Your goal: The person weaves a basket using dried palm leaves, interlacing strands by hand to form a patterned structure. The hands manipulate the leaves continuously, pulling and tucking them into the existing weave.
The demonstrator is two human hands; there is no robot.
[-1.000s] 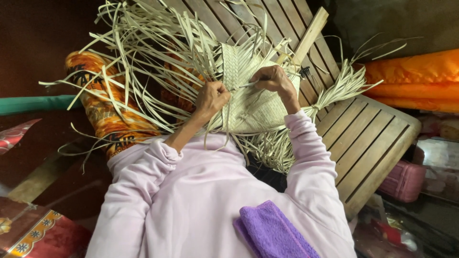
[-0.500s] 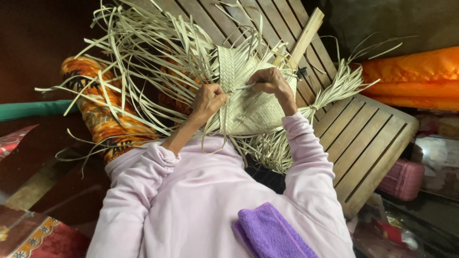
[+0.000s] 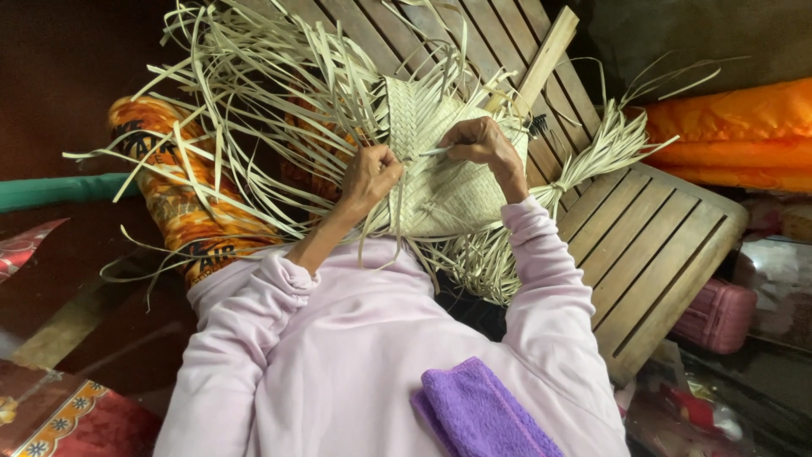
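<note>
A pale woven palm-leaf mat (image 3: 440, 190) lies in my lap, with many loose strips (image 3: 262, 110) fanning out to the left and top. My left hand (image 3: 370, 173) grips a few strips at the mat's left edge. My right hand (image 3: 482, 142) pinches one thin strip stretched across the mat's upper part between the two hands. A tied bundle of strips (image 3: 592, 161) sticks out to the right. Both arms are in pale pink sleeves.
A slatted wooden platform (image 3: 668, 245) lies under and to the right of the work, with a wooden stick (image 3: 545, 59) on it. An orange patterned cushion (image 3: 182, 203) sits left, orange fabric (image 3: 736, 135) far right, a purple cloth (image 3: 482, 415) on my chest, a pink case (image 3: 719, 313) lower right.
My hands stay on the mat; the right hand has drawn a thin strip taut across the weave toward the left hand. The mat itself has barely shifted.
</note>
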